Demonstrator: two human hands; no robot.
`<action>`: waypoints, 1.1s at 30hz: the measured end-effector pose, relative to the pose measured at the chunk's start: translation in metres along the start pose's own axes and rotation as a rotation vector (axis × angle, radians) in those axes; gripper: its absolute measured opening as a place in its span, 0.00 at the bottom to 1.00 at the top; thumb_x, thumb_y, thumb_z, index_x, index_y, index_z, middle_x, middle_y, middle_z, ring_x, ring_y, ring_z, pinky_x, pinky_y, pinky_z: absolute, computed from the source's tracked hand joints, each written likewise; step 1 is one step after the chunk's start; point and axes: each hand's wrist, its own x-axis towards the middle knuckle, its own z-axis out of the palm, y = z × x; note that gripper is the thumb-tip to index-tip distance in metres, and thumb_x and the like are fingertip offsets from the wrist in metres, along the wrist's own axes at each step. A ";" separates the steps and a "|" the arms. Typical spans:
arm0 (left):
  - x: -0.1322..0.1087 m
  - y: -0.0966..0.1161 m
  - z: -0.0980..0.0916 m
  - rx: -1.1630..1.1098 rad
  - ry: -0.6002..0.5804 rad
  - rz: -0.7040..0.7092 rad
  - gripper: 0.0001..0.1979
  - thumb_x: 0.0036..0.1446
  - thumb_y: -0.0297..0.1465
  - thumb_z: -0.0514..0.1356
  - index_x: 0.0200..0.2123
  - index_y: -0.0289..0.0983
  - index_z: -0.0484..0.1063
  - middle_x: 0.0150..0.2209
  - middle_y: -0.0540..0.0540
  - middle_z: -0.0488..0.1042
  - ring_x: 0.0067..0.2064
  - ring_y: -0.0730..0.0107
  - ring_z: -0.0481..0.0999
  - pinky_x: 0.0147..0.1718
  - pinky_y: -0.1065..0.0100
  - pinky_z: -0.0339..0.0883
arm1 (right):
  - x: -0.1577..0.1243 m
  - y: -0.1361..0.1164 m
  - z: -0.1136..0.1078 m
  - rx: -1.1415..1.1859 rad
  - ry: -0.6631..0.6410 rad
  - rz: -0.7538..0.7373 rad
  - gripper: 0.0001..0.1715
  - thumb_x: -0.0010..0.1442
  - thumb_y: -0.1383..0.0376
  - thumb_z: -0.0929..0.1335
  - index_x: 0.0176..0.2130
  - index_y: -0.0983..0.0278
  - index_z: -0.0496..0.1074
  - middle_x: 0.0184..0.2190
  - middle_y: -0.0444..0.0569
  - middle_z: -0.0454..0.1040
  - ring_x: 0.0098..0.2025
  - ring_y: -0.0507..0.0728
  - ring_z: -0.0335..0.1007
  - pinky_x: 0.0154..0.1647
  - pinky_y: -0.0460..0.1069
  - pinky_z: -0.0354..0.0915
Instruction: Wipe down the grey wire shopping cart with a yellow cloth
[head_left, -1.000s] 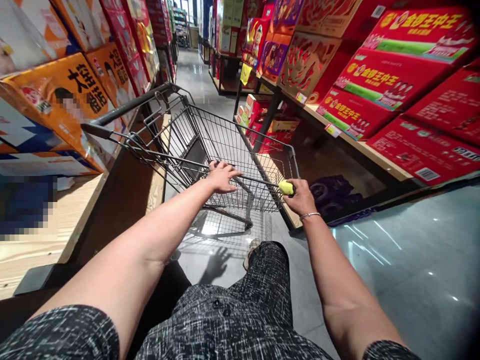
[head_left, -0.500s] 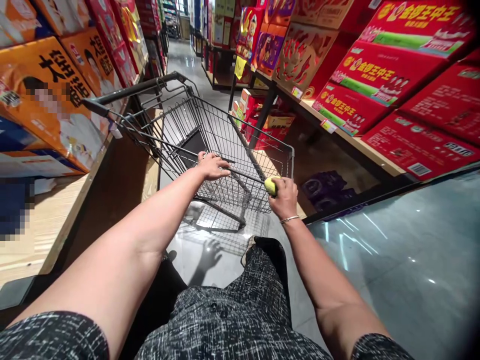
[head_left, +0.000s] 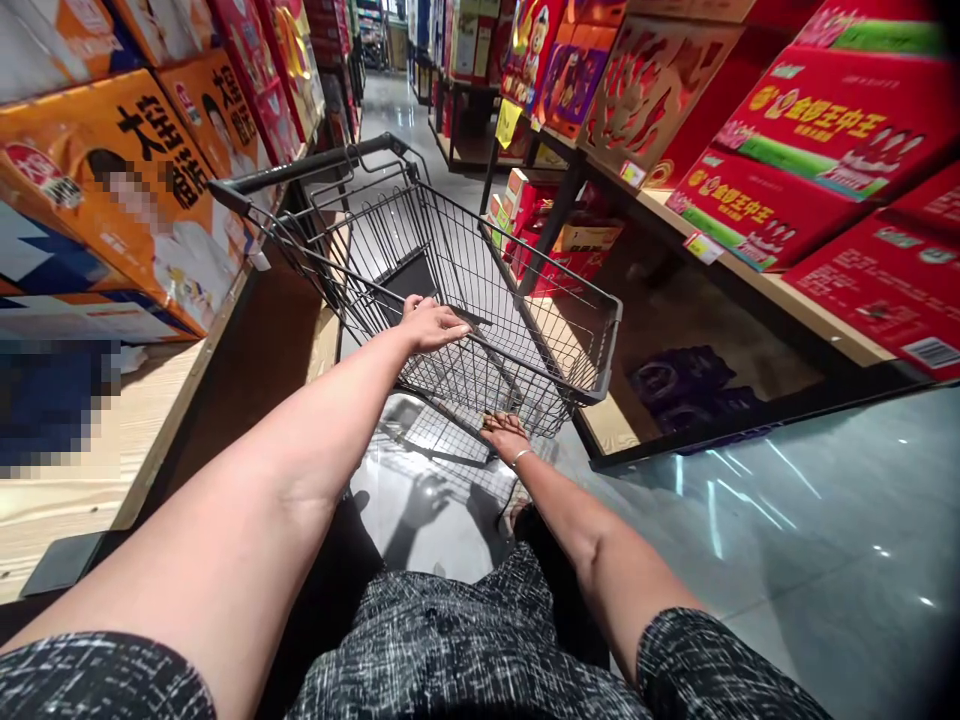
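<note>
A black wire shopping cart (head_left: pixel 480 275) stands at an angle in the aisle in front of me. My left hand (head_left: pixel 433 325) is closed over the top rim of its near side. Lower down, my right hand (head_left: pixel 506 437) is at the wire wall near the bottom of the basket, fingers bent against it. A small yellowish bit shows at its fingertips, apparently the yellow-green wad, cloth or sponge, seen in it earlier; most of it is hidden. Inside the basket is a dark flat panel (head_left: pixel 405 280). The push handle (head_left: pixel 315 165) points away to the upper left.
Orange packages (head_left: pixel 97 190) line the left shelf, close to the cart. On the right, red boxes (head_left: pixel 817 130) are stacked on a shelf, with purple packs (head_left: pixel 682 380) underneath. Shiny grey floor (head_left: pixel 847 500) lies to the right, and the aisle runs on behind the cart.
My right hand has moved from the top rim down and left to the lower wire wall, largely covering the yellow-green wad. My left hand stays on the rim. The view has shifted slightly.
</note>
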 end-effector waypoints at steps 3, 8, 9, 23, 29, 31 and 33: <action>0.002 0.000 0.001 -0.018 0.020 -0.007 0.22 0.67 0.49 0.51 0.50 0.53 0.81 0.55 0.52 0.78 0.61 0.51 0.63 0.63 0.48 0.39 | -0.014 0.006 -0.001 -0.003 0.017 0.007 0.13 0.62 0.71 0.66 0.39 0.55 0.77 0.50 0.48 0.77 0.55 0.61 0.67 0.56 0.58 0.62; 0.006 -0.005 0.001 -0.040 0.041 -0.030 0.20 0.67 0.48 0.51 0.44 0.52 0.82 0.51 0.52 0.80 0.60 0.54 0.63 0.65 0.46 0.36 | -0.017 0.034 -0.063 0.000 0.189 -0.003 0.26 0.66 0.70 0.64 0.58 0.47 0.73 0.61 0.48 0.72 0.62 0.64 0.60 0.60 0.62 0.59; 0.007 -0.006 0.001 -0.046 0.042 -0.034 0.20 0.67 0.48 0.51 0.43 0.51 0.82 0.50 0.52 0.80 0.60 0.54 0.63 0.66 0.46 0.35 | -0.016 0.039 -0.079 0.010 0.270 0.009 0.28 0.66 0.69 0.65 0.59 0.45 0.72 0.62 0.48 0.71 0.63 0.64 0.59 0.61 0.63 0.58; -0.001 -0.028 -0.006 -0.100 0.069 -0.112 0.17 0.62 0.48 0.58 0.34 0.47 0.83 0.44 0.50 0.81 0.61 0.54 0.63 0.69 0.43 0.29 | -0.037 -0.004 -0.006 -0.047 -0.019 -0.109 0.15 0.67 0.67 0.65 0.49 0.52 0.76 0.57 0.44 0.75 0.61 0.59 0.64 0.63 0.58 0.60; -0.003 -0.038 -0.010 -0.067 0.065 -0.123 0.16 0.61 0.48 0.59 0.34 0.47 0.83 0.43 0.50 0.80 0.61 0.55 0.64 0.70 0.44 0.28 | -0.035 -0.018 -0.017 -0.045 -0.043 -0.143 0.13 0.66 0.67 0.66 0.47 0.52 0.75 0.57 0.44 0.75 0.61 0.59 0.64 0.61 0.57 0.61; -0.004 -0.040 -0.012 -0.048 0.046 -0.129 0.17 0.63 0.48 0.58 0.34 0.47 0.83 0.45 0.50 0.81 0.62 0.55 0.63 0.69 0.44 0.28 | -0.039 -0.015 -0.043 -0.042 0.011 -0.154 0.17 0.68 0.67 0.65 0.52 0.51 0.74 0.61 0.44 0.72 0.62 0.60 0.63 0.61 0.58 0.60; -0.005 -0.037 -0.014 -0.025 0.029 -0.139 0.17 0.64 0.47 0.56 0.36 0.47 0.82 0.48 0.51 0.81 0.63 0.54 0.63 0.69 0.42 0.27 | -0.046 -0.011 -0.073 -0.040 0.140 -0.129 0.22 0.69 0.66 0.64 0.58 0.46 0.72 0.64 0.44 0.70 0.64 0.62 0.60 0.62 0.60 0.57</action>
